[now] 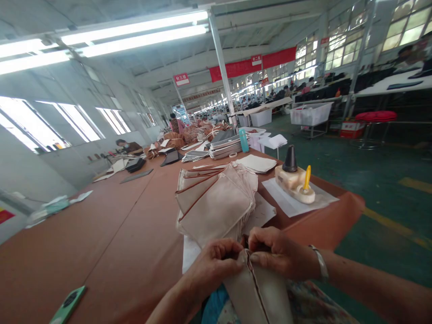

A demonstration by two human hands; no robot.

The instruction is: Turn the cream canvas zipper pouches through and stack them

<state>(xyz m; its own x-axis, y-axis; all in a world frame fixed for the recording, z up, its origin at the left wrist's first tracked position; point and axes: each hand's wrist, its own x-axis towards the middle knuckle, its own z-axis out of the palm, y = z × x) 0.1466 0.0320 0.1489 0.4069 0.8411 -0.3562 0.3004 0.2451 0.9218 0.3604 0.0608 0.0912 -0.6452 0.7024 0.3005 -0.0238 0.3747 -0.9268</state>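
A beige fabric piece (258, 290) with a dark brown seam down its middle lies over my lap, its top end at the table's near edge. My left hand (219, 258) pinches it just left of the seam. On the seam's other side my right hand (278, 252) grips the same piece between thumb and curled fingers; a metal bracelet circles that wrist. Right beyond my hands, a fanned stack of beige fabric pieces (216, 204) with brown edging rests on white paper.
A glue pot (305, 194) with a yellow-handled brush and a black cone (290, 158) stand at the right on paper. A green phone (69, 306) lies near left. Beyond are a blue bottle (243, 140), stacked panels (225, 148) and a person (133, 147) seated at left.
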